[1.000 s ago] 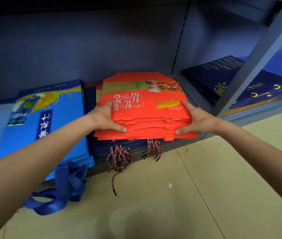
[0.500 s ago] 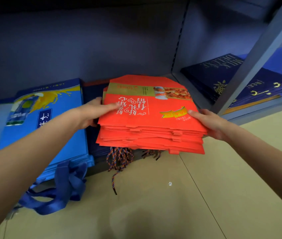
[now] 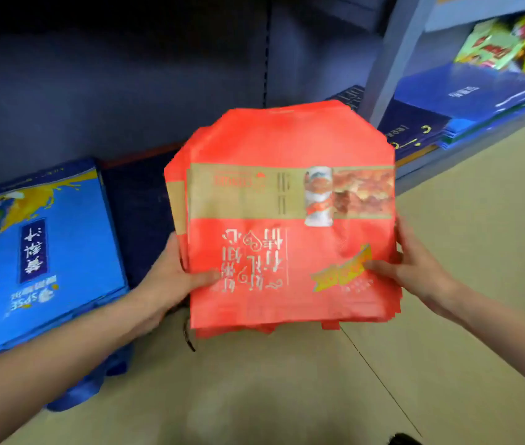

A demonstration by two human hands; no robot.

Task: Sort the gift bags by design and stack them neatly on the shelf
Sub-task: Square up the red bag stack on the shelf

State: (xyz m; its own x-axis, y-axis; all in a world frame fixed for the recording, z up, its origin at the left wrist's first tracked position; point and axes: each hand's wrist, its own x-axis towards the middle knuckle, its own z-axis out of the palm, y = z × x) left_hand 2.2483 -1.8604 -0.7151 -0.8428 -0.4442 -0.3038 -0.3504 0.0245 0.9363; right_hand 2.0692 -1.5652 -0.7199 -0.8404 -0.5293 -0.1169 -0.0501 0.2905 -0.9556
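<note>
Red gift bags (image 3: 287,220), folded flat into a thick stack, hang in the air in front of the shelf (image 3: 447,162), clamped at their near corners between the left hand (image 3: 171,281) and the right hand (image 3: 415,268), each thumb pressed on the top face and the other fingers hidden beneath. The stack looks light but floppy and slick, its layers already fanned at the edges, so it likely handles best pinched firmly on both sides with fingers spread underneath.

Both hands — left hand (image 3: 171,277), right hand (image 3: 415,268) — grip the red gift bags (image 3: 287,220).
</note>
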